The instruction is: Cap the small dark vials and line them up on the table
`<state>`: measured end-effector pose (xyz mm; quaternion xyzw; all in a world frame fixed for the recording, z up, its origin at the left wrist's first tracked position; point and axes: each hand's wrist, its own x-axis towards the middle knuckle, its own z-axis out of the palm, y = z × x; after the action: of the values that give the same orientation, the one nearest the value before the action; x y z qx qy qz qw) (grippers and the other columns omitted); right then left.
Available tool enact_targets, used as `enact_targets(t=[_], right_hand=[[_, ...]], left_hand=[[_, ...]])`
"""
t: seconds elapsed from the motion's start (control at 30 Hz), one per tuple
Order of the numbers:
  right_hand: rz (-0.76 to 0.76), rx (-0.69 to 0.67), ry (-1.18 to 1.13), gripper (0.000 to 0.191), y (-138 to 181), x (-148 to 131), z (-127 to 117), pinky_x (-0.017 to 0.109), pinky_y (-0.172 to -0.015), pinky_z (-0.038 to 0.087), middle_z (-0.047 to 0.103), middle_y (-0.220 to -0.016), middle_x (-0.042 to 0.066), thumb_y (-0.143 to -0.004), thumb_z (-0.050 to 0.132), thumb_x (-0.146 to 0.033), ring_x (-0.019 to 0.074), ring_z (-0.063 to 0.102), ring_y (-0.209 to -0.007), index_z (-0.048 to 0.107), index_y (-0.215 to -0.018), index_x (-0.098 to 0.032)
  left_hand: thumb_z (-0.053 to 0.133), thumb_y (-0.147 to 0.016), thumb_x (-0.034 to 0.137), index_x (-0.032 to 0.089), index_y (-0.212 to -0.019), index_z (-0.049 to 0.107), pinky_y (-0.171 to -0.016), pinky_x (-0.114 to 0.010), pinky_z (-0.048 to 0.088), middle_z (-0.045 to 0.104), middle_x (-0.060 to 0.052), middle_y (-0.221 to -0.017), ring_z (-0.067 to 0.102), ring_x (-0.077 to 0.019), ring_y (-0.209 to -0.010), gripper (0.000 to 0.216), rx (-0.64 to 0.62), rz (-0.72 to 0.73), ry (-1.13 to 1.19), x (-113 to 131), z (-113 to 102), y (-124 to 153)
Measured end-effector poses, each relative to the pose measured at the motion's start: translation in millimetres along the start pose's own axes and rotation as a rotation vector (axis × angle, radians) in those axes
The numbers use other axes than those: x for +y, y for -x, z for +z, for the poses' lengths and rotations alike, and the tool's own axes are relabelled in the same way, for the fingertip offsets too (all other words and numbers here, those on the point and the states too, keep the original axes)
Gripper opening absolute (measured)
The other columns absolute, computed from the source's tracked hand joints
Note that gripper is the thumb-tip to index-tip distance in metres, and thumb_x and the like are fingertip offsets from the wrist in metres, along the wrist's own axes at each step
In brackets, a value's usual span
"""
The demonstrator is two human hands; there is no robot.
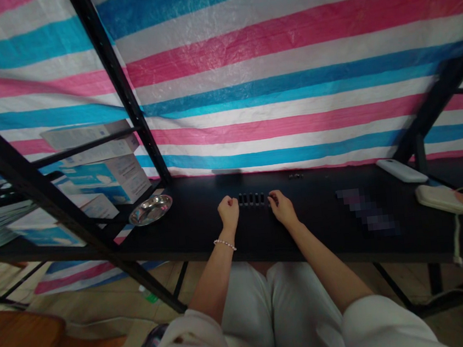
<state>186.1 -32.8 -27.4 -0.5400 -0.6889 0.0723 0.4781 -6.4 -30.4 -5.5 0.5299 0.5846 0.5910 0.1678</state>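
Observation:
Several small dark rectangular pieces with shiny lower ends (pixel 251 199) form a short row on the black tabletop (pixel 196 227). Just left of that row is my left hand (pixel 229 213), its fingers curled closed; whatever they may hold is hidden. My right hand (pixel 282 208) is at the row's other end, thumb and fingers drawn together around something too small to make out. A beaded bracelet (pixel 224 245) circles my left wrist.
A round metal dish (pixel 151 210) lies at the table's left. White-and-blue boxes (pixel 106 178) are stacked beyond the black frame post (pixel 116 75). Tiny objects (pixel 296 176) lie near the back edge. To the right are a white oblong case (pixel 401 170) and a corded pale device (pixel 442 199).

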Motion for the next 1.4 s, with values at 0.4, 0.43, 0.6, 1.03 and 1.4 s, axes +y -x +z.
enact_targets(t=[0.4,0.43,0.6,1.03,1.4], right_hand=[[-0.229,0.006,-0.086,0.029,1.6,-24.8,-9.8,0.034,-0.084,0.047,0.056,-0.097,0.009,-0.090,0.034,-0.029,0.0178,0.057,-0.090,0.055,-0.108,-0.020],[-0.245,-0.016,-0.087,0.029,2.2,-26.5,-9.8,0.034,-0.085,0.047,0.056,-0.098,0.009,-0.090,0.034,-0.028,0.0177,0.057,-0.090,0.055,-0.108,-0.020],[-0.308,-0.086,-0.047,0.030,7.1,-32.1,-7.7,0.039,-0.094,0.043,0.057,-0.109,0.011,-0.088,0.037,-0.026,0.0204,0.053,-0.104,0.048,-0.115,-0.018],[-0.310,-0.177,0.094,0.040,9.1,-31.0,-4.7,0.040,-0.089,0.045,0.057,-0.110,0.014,-0.079,0.037,-0.016,0.0221,0.054,-0.101,0.046,-0.118,-0.012],[-0.328,-0.107,0.134,0.027,7.4,-34.0,-8.3,0.036,-0.082,0.047,0.061,-0.095,0.010,-0.085,0.036,-0.022,0.0211,0.056,-0.091,0.055,-0.104,-0.018]], left_hand=[[0.050,-0.071,0.017,0.017,-0.048,0.026,-0.051,-0.021,0.023,0.023,0.007,-0.048,0.025,-0.0064,-0.049,0.033,-0.005,0.045,0.061,1.7,0.0,0.6],[0.051,-0.071,0.019,0.017,-0.049,0.026,-0.050,-0.021,0.023,0.023,0.007,-0.048,0.025,-0.0061,-0.049,0.034,-0.026,0.052,0.085,2.1,0.7,1.1],[0.057,-0.073,0.036,0.016,-0.061,0.047,-0.045,-0.019,0.026,0.036,0.007,-0.047,0.034,-0.0053,-0.044,0.025,-0.382,0.013,0.291,8.9,4.5,7.9],[0.067,-0.065,0.043,0.010,-0.083,0.064,-0.036,-0.018,0.022,0.049,0.004,-0.043,0.035,-0.0034,-0.034,0.038,-0.627,-0.124,0.410,20.2,1.8,14.1],[0.068,-0.064,0.043,0.011,-0.080,0.061,-0.034,-0.018,0.022,0.050,0.004,-0.045,0.035,-0.0030,-0.032,0.036,-0.556,-0.181,0.499,17.0,3.1,9.5]])
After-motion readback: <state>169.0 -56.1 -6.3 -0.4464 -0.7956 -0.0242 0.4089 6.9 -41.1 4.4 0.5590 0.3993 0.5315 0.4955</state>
